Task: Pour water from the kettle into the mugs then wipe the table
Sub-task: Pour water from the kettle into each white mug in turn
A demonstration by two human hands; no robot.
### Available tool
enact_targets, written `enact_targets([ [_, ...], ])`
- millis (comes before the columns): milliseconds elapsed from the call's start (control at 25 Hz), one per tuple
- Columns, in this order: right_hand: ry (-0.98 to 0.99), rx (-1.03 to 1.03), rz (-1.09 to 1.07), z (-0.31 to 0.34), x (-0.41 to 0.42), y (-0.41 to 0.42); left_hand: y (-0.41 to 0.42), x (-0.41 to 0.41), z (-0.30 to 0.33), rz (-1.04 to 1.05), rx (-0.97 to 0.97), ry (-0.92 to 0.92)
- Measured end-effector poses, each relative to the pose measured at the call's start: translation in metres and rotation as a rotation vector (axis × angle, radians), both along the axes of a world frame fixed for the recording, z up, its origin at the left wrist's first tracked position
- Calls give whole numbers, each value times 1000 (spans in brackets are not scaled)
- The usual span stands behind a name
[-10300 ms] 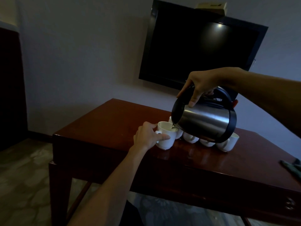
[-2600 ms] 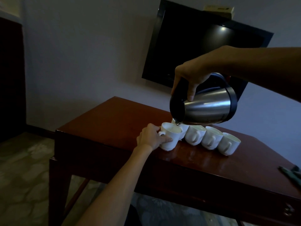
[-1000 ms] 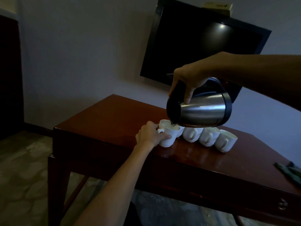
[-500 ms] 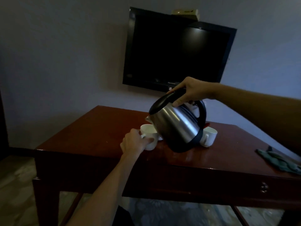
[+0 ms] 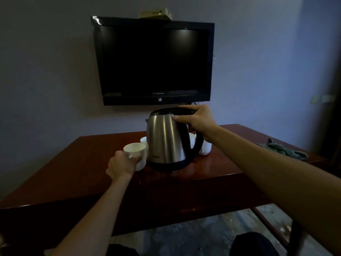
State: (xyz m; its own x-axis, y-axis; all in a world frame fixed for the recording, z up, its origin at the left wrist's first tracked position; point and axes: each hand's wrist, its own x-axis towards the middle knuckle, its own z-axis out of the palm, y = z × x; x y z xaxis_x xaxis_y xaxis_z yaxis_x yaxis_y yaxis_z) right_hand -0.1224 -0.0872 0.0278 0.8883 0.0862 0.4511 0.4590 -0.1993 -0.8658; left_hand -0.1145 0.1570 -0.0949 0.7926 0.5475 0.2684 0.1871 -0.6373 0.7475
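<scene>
While the kettle (image 5: 167, 141) is standing upright at the counter's (image 5: 77, 174) centre, the right hand (image 5: 195, 120) is gripping its handle and the left hand (image 5: 120, 164) is clasping a mug (image 5: 135, 153); pouring looks finished, with wiping, using the cloth (image 5: 282, 149) at right, not yet begun.

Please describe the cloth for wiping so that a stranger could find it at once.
Below the wall television stands a dark wooden table. Near its far right edge lies a crumpled grey-green cloth, the only soft thing there, apart from the kettle and white mugs.
</scene>
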Motion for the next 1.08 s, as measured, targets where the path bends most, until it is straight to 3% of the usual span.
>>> enact_targets([
  [200,-35,141,-148,-16,9,-31,-6,22,-1,84,21,34],
  [560,-56,138,-154,-23,3,-80,-7,38,6,174,19,72],
  [920,-46,135,-341,-40,17,-131,-8,49,9,157,5,149],
  [1000,-55,110,-374,-39,20,-141,-9,44,17,154,109,156],
  [1080,-63,113,-426,-38,24,-154,-15,38,30,139,289,50],
])
